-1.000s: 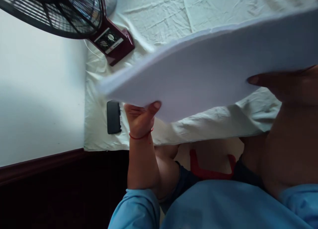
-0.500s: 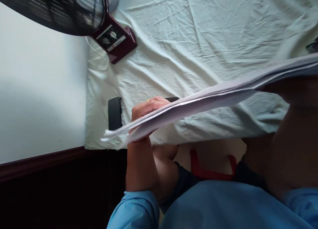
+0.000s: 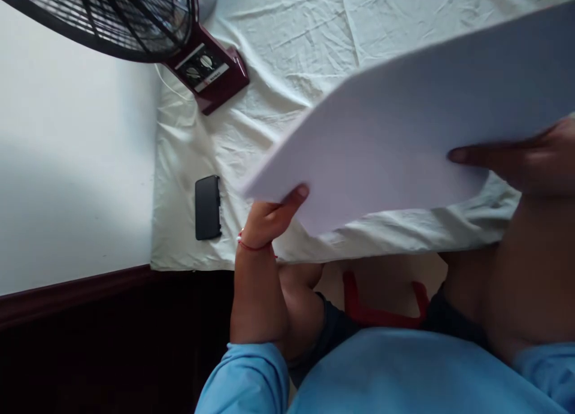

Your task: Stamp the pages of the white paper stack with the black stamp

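We held a large white sheet [image 3: 404, 126] in the air above the bed, tilted so that its broad face was turned toward us. It looked thick at the near edge, but we could not tell whether it was one board or a stack of papers; its surface was blurred and showed no marks. Its far right corner ran out of the picture at the upper right.

Our left hand [image 3: 269, 219] gripped the sheet's lower left corner, thumb pressed on top, the other fingers hidden underneath. A thin red thread circled that wrist. Our right hand [image 3: 525, 162] lay along the sheet's right side, one finger stretched flat on its face; the rest of that hand was cut off by the picture's right border, so how far it closed round the edge was not visible, though it plainly bore the sheet.

Beneath the sheet lay a wrinkled pale bedsheet [image 3: 278, 96], much of it covered from view. A black phone [image 3: 207, 207] rested on it near the left edge, just beside our left hand and apart from it. Farther off stood a fan [image 3: 135, 18] with a dark grille and maroon base, its top cut off. Blue sleeves filled the bottom.
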{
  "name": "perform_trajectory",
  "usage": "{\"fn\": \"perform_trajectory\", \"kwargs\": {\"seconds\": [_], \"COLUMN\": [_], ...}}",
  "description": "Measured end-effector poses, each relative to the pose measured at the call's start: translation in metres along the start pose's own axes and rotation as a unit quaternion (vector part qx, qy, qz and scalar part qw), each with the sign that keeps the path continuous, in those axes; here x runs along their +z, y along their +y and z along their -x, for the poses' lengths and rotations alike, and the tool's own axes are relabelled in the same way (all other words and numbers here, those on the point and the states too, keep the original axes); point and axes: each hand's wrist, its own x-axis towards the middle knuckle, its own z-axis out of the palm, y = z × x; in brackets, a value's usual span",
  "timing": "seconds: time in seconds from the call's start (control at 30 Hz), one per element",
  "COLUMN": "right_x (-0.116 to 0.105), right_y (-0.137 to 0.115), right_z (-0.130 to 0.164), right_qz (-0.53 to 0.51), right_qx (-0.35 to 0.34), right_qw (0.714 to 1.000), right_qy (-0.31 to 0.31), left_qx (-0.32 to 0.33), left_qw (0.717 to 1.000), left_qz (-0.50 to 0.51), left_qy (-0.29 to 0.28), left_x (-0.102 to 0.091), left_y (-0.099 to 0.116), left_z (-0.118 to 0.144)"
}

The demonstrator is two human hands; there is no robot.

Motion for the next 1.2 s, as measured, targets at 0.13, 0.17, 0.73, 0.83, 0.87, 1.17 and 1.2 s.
{"fn": "perform_trajectory", "kwargs": {"seconds": [0.13, 0.17, 0.73, 0.83, 0.87, 1.17, 1.2], "right_x": [-0.001, -0.002, -0.002, -0.002, -0.002, -0.002, -0.004], "right_y": [-0.006, -0.007, -0.002, -0.001, 0.0, -0.002, -0.003], "right_z": [0.001, 0.0, 0.005, 0.002, 0.001, 0.004, 0.004], "right_qz": [-0.015, -0.023, -0.081, -0.081, -0.082, -0.021, -0.026], "right_qx": [0.027, 0.048, 0.005, 0.009, 0.01, 0.029, 0.03], "right_qw": [0.999, 0.999, 0.997, 0.997, 0.996, 0.998, 0.999], "right_qy": [0.022, 0.012, -0.01, 0.017, 0.011, 0.049, 0.0], "left_qx": [-0.025, -0.041, -0.053, -0.064, -0.064, -0.029, -0.036], "left_qw": [0.999, 0.998, 0.981, 0.98, 0.98, 0.986, 0.989], "left_qz": [0.038, 0.045, 0.184, 0.189, 0.186, 0.11, 0.102], "left_qy": [-0.013, -0.018, 0.04, 0.016, 0.023, 0.119, 0.105], "left_x": [0.012, 0.014, 0.038, 0.032, 0.031, 0.034, 0.034], "left_y": [0.007, 0.009, 0.009, 0.002, 0.001, -0.001, -0.002], "left_z": [-0.001, -0.002, -0.006, -0.007, -0.007, -0.004, -0.003]}}
